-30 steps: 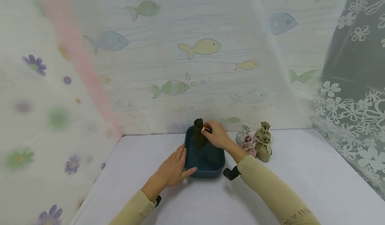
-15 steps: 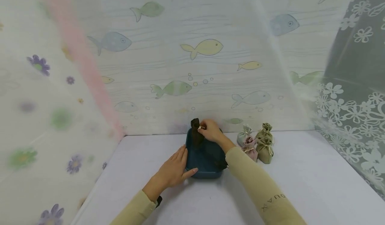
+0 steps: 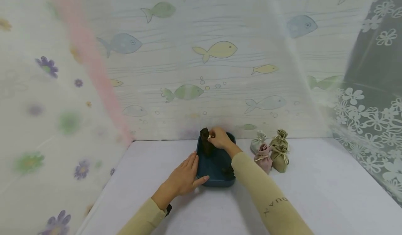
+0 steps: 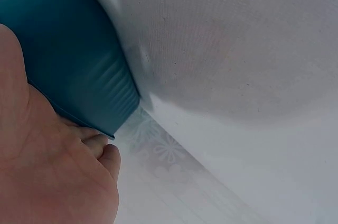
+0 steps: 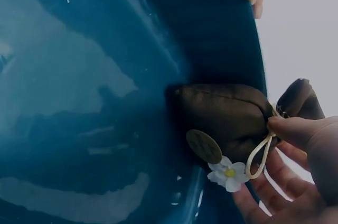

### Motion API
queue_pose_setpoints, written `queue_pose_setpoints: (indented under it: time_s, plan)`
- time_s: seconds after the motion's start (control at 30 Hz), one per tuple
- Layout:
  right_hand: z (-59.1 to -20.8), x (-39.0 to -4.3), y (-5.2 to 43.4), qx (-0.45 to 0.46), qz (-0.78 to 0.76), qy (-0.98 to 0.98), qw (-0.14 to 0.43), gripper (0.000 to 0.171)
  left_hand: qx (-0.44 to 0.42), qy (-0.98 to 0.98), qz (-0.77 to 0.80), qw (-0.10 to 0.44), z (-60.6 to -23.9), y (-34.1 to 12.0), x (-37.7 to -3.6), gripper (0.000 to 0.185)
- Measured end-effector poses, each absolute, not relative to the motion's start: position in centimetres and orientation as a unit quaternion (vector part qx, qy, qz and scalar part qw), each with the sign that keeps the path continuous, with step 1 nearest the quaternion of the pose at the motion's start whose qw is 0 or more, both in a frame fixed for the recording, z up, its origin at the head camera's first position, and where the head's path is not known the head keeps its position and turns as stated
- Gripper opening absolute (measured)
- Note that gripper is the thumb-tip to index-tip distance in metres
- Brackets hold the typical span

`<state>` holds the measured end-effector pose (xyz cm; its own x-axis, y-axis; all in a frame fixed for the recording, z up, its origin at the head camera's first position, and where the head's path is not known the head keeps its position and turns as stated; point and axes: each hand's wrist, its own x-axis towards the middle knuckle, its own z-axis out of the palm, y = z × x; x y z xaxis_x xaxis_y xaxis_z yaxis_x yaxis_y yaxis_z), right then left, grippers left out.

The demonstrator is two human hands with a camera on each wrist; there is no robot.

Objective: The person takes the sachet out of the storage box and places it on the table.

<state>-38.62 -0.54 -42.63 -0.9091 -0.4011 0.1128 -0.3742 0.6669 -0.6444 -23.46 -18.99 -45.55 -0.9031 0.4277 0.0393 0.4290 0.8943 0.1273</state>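
Note:
A dark brown drawstring pouch with a cream cord, a round tag and a white flower stands inside the blue basin, by its far left wall. My right hand pinches the pouch at its tied neck; thumb and fingers show there in the right wrist view. My left hand lies against the basin's left side, fingers extended along the outer wall and thumb over the near rim. In the left wrist view, the palm touches the basin's wall.
Right of the basin stand several small drawstring pouches: a pale grey one, a pink one and olive ones. A white cloth covers the table. Behind hangs a fish-print curtain.
My right hand has carried the brown pouch slightly left and lower within the basin, the forearm swinging left. My left hand keeps its place against the basin. The head view has shifted slightly.

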Motion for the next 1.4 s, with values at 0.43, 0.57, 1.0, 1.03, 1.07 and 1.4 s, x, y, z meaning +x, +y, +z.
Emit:
queue_pose_setpoints:
  time_s: [0.43,0.57,1.0,1.03,1.07,1.4]
  plan:
    - [-41.3,-37.6,0.2,-0.253,-0.322,0.91,0.069,0.042,-0.219,-0.974,-0.06,-0.01,-45.1,-18.9,-23.3,0.098]
    - [-40.6,-36.7,0.9,-0.275,-0.305,0.909,0.066,0.045,-0.216,-0.975,-0.059,-0.011,-45.3,-19.0,-23.4,0.098]
    - [-39.3,-33.3,4.7,-0.33,-0.239,0.912,0.054,0.055,-0.226,-0.972,-0.057,0.01,-45.7,-19.1,-23.8,0.101]
    - [-39.2,-33.0,5.0,-0.334,-0.237,0.911,0.052,0.055,-0.228,-0.972,-0.062,0.011,-45.6,-19.0,-23.8,0.101]
    - [-39.2,-32.6,5.3,-0.338,-0.238,0.909,0.05,0.056,-0.23,-0.971,-0.066,0.012,-45.5,-19.0,-23.8,0.1]
    - [-39.3,-29.3,7.9,-0.371,-0.237,0.897,0.027,0.056,-0.229,-0.971,-0.066,0.02,-45.9,-19.1,-23.8,0.1]
